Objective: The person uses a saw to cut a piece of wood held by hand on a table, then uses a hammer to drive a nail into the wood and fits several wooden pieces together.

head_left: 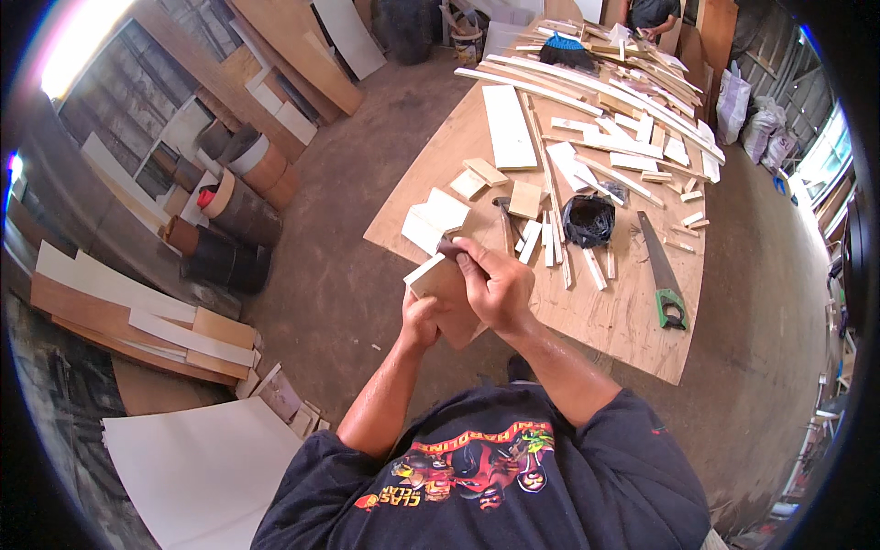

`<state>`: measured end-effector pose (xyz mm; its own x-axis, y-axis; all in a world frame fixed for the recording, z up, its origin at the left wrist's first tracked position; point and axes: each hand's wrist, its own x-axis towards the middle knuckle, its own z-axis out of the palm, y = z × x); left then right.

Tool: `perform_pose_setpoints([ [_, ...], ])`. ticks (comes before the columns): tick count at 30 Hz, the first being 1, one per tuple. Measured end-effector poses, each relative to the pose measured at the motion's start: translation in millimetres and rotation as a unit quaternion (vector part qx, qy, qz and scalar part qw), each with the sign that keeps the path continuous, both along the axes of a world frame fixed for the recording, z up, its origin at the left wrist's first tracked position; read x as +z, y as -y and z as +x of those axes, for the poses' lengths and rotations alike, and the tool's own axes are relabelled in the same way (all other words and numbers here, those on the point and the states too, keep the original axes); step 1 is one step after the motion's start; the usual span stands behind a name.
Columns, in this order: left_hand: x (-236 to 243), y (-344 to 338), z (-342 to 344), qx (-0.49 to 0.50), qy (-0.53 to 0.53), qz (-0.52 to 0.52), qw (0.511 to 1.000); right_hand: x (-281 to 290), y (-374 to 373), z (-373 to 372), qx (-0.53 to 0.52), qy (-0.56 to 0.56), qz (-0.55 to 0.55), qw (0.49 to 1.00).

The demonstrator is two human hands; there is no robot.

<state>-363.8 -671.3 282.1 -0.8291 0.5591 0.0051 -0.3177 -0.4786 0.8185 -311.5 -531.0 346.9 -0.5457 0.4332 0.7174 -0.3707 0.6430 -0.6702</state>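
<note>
My left hand (422, 316) grips a small wooden board (451, 291) from its left side, holding it up off the near edge of the worktable. My right hand (500, 286) is closed on a folded dark brown piece of sandpaper (449, 248), pressed on the board's upper edge. Just beyond the hands lie pale wooden pieces (438, 218). Next to them is what looks like a hammer (501, 209), partly hidden behind my right hand. Fingers of both hands are partly covered by the board and each other.
The plywood table (623, 344) carries a green-handled handsaw (672, 310), an open black plastic bag (588, 220), a white board (510, 128) and many wood strips (632, 165). A person (653, 14) stands at its far end. Drums (240, 206) and stacked sheets (147, 321) line the left.
</note>
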Motion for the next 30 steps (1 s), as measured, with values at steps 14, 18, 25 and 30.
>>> perform_pose_setpoints([
  [14, -2.8, 3.9, -7.6, -0.028, 0.035, -0.014, 0.999, 13.7, -15.5, 10.0, -0.007, 0.061, 0.074, 0.995],
  [18, 6.0, 2.6, -6.9, -0.053, 0.027, -0.005, 0.998, 4.8, -29.3, 19.3, 0.046, 0.09, 0.091, 0.991],
  [25, 49.4, -9.0, 1.5, -0.146, -0.005, 0.011, 0.989, -6.6, -53.6, 6.4, -0.036, 0.086, -0.055, 0.994],
  [30, 40.6, -2.5, -8.8, -0.098, -0.008, -0.052, 0.994, 9.9, -46.9, 32.2, 0.103, 0.119, 0.101, 0.982],
])
